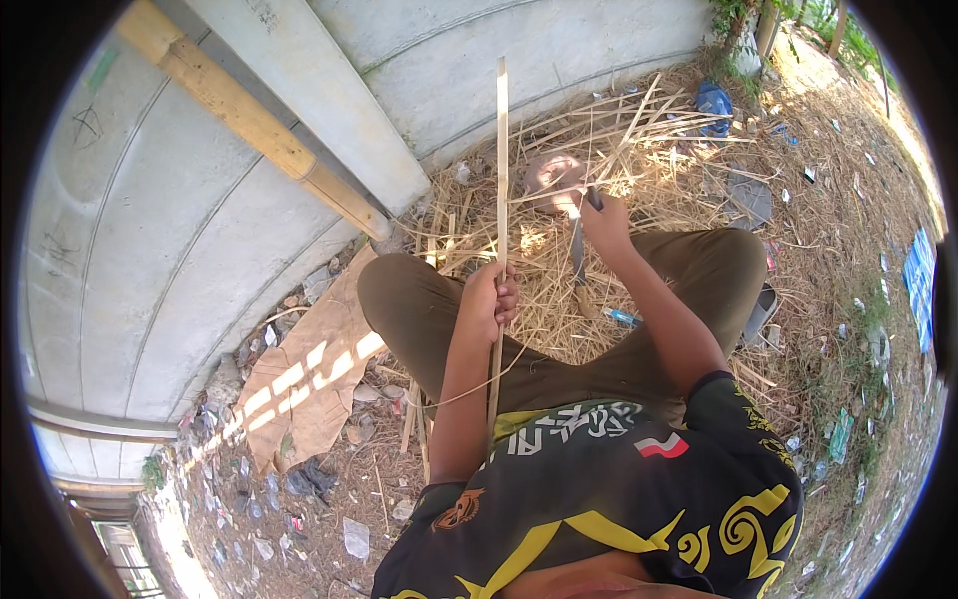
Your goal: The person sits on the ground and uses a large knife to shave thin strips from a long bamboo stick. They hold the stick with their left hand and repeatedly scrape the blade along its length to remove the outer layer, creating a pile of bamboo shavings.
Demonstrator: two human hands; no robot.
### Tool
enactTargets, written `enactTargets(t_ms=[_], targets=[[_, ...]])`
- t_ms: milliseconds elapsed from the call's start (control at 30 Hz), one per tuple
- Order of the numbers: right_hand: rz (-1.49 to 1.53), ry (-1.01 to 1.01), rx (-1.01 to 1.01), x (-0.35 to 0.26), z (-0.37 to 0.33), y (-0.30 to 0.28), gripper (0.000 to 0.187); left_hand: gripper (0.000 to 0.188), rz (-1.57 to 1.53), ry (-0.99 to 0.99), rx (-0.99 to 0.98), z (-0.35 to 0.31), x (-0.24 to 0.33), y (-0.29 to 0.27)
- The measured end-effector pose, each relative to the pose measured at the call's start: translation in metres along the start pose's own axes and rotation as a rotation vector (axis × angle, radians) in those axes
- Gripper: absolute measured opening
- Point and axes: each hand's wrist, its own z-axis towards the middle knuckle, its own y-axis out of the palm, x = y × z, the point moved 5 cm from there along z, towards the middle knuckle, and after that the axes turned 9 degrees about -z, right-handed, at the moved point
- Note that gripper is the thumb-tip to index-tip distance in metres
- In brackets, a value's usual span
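Note:
My left hand (491, 299) is closed around a long pale bamboo strip (502, 150). The strip stands nearly upright in the picture, its lower end running back toward my shirt. Fingers wrapped round a dark handle, my right hand (606, 225) grips a knife (578, 250) to the right of the strip. Its greyish blade lies over the shavings between my bent legs. Just beyond the right hand is a rounded, pinkish-brown lump (549, 182), partly covered; I cannot tell what it is. Thin bamboo shavings (559, 324) lie heaped between and beyond my legs.
Several split strips (639, 130) lie across the pile at the far side. A pale panel wall (479, 50) with a bamboo pole (249, 115) stands at the far left. Flattened cardboard (299, 379) lies left of my knee. Litter dots the ground, including a blue plastic piece (713, 105).

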Motion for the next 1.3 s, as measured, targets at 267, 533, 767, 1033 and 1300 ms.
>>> enactTargets(t_ms=[267,533,767,1033,1300], targets=[[1.329,0.662,0.377,0.094,0.056,-0.113,0.028,0.028,0.043,0.016,0.035,-0.01,0.003,0.005],[0.759,0.179,-0.125,-0.027,0.005,-0.076,0.039,0.026,0.146,0.051,-0.009,-0.005,-0.001,0.009],[0.315,-0.05,-0.312,-0.054,-0.052,0.002,0.042,0.023,0.014,0.065,0.031,-0.004,0.004,-0.001],[0.371,-0.567,-0.094,-0.059,-0.083,-0.009,0.03,0.023,0.082,0.119,0.068,-0.004,0.004,0.002],[0.82,-0.501,-0.13,-0.091,-0.08,-0.039,0.029,0.023,0.104,0.159,0.13,0.0,0.003,-0.01]])
